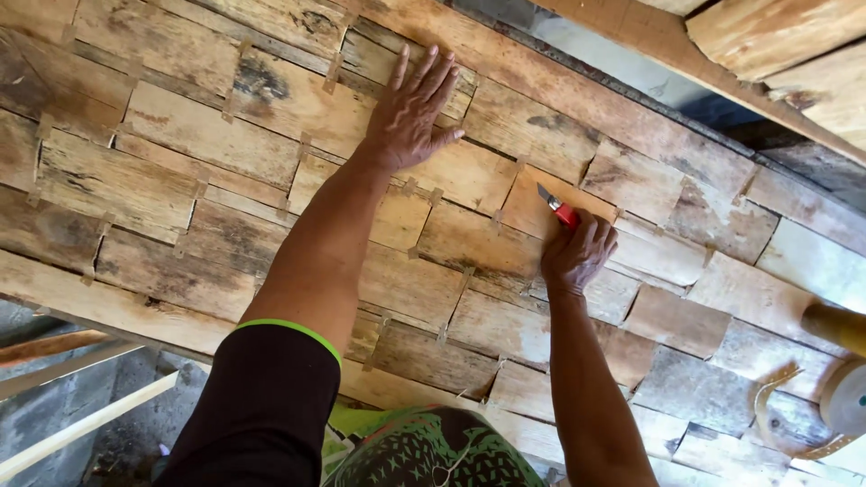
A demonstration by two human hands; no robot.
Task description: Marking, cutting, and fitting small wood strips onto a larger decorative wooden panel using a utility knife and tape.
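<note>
A: What's the panel made of?

B: Woven mat (207,144) of flat, dry sheath pieces, tan w/ grey-black stains, rough and fibrous, overlapping like tiles. Thin pale strips (303,146) stitch thru the joints. It sits on a wooden frame (99,302).

A: Hands?

B: Left hand (412,113) lies flat, fingers spread, palm pressed on the mat near its top edge. Right hand (577,252) is curled tight round a red-handled knife (557,207); the short grey blade points up-left, tip on a lighter orange-tan piece mid-panel.

A: Anything else?

B: Roll of pale strip (846,397) at right edge, a loose curl (774,383) beside it. Black sleeve (262,406), green cuff.
</note>
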